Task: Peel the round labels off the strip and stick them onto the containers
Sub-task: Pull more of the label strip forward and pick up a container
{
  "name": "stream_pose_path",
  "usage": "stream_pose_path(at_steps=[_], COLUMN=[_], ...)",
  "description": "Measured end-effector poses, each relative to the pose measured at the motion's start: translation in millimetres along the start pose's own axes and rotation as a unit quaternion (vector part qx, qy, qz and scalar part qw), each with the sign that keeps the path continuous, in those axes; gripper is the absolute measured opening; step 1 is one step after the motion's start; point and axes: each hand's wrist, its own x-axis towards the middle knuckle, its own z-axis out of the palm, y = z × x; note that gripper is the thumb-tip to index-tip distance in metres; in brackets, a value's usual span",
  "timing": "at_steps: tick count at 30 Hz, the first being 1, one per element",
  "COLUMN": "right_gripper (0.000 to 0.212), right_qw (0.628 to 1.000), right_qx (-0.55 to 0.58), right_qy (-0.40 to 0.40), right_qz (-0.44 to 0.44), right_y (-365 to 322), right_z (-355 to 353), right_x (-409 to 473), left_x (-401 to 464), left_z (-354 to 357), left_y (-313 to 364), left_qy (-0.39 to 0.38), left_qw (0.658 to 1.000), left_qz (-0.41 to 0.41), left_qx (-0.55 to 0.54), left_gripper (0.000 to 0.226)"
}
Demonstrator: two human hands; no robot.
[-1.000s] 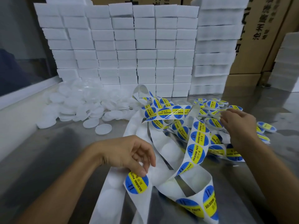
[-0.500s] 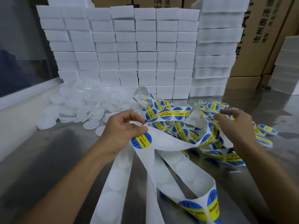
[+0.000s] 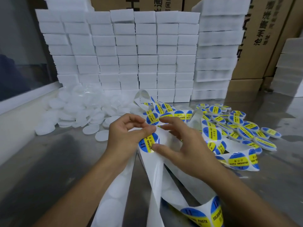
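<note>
Lying on a steel table (image 3: pixel 49 161): white strip (image 3: pixel 157 174), plain round containers (image 3: pixel 78 110) heaped left, labelled containers (image 3: pixel 237 126) right, white foam blocks (image 3: pixel 131 54) stacking behind.

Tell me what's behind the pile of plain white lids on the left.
Behind the white lids a wall of stacked white blocks stands, with cardboard boxes showing above it. The wall's lowest left rows are hidden by the pile.

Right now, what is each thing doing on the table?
Left hand: pinches the strip.
Right hand: thumb on the label, fingers spread.
Label: on the strip, not off yet.
Strip: tangled, partly emptied.
Labelled containers: piled at right.
Plain containers: heaped at left.
</note>
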Motion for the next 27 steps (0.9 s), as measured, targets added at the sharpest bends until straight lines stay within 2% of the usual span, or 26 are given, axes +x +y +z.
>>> stream_pose_path(at_steps=[3,8,11,14,19,24,27], right_gripper=[0.047,0.033,0.030,0.028,0.024,0.035,0.031], right_qw=[0.999,0.989,0.974,0.964,0.967,0.984,0.982], right_qx=[0.022,0.100,0.179,0.219,0.215,0.068,-0.002], right_qy=[0.022,0.103,0.127,0.137,0.123,0.167,0.183], right_qz=[0.008,0.024,0.058,0.067,0.061,0.010,-0.037], right_y=[5,7,6,4,6,11,11], right_z=[5,3,1,-1,3,6,4], right_x=[-1,3,5,5,4,4,4], left_x=[-2,-4,-6,-5,-4,-5,-6], left_z=[4,0,-2,1,4,9,9], left_y=[3,2,-3,-4,-5,-9,-10], left_qy=[-0.047,-0.187,-0.228,-0.193,-0.130,-0.079,-0.075], left_qw=[0.996,0.970,0.959,0.969,0.982,0.994,0.996], left_qz=[-0.057,-0.129,-0.147,-0.129,-0.111,-0.067,-0.030], left_qx=[-0.048,-0.087,-0.085,-0.080,-0.079,-0.017,0.026], left_gripper=[0.051,0.053,0.061,0.056,0.049,0.031,0.020])
